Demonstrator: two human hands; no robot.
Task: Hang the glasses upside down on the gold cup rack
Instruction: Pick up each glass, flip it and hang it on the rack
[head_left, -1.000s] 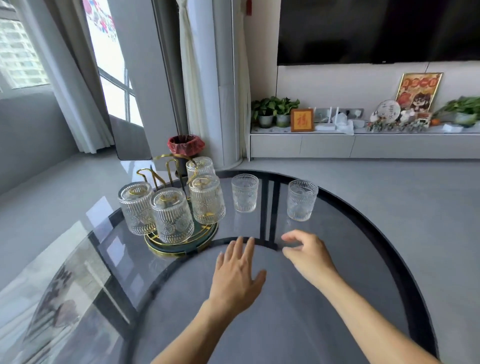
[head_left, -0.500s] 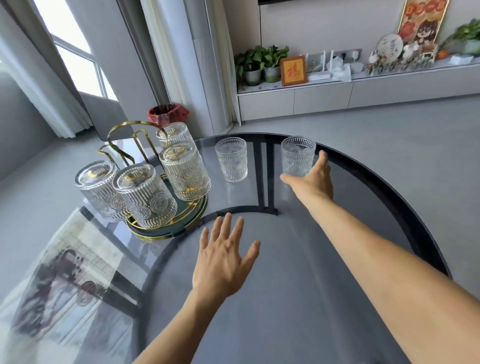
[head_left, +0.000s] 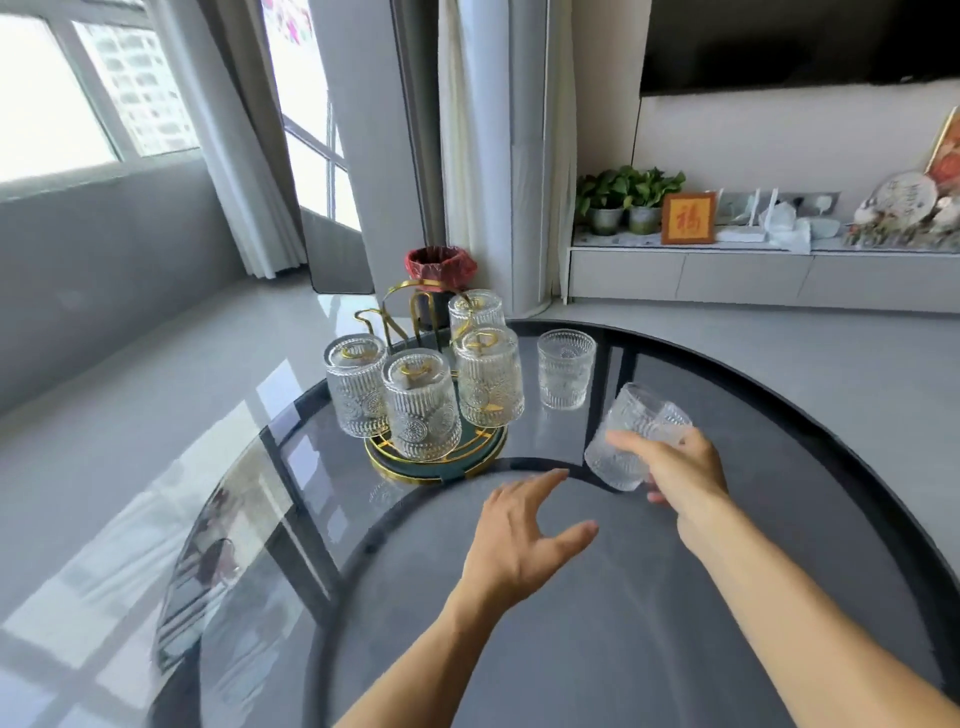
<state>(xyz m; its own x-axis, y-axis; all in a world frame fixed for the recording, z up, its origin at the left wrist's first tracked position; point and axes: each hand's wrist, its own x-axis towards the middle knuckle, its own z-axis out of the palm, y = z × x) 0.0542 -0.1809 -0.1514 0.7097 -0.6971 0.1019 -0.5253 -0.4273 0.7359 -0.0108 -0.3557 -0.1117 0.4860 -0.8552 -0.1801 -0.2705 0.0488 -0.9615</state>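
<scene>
Right hand (head_left: 680, 470) has its grip clenched on a tilted ribbed glass (head_left: 631, 434), just right of the gold cup rack (head_left: 410, 312), left hand (head_left: 519, 535) released, nearer.

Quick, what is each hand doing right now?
Left hand: open, holding nothing.
Right hand: closed on a tilted glass.

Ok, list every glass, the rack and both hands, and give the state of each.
Four glasses on the rack: hung upside down.
Gold cup rack: two rear hooks free, as far as visible.
Glass on the table: upright, untouched.
Glass in hand: lifted, tilted.
Right hand: closed on that tilted glass.
Left hand: open, empty, over the table.
</scene>
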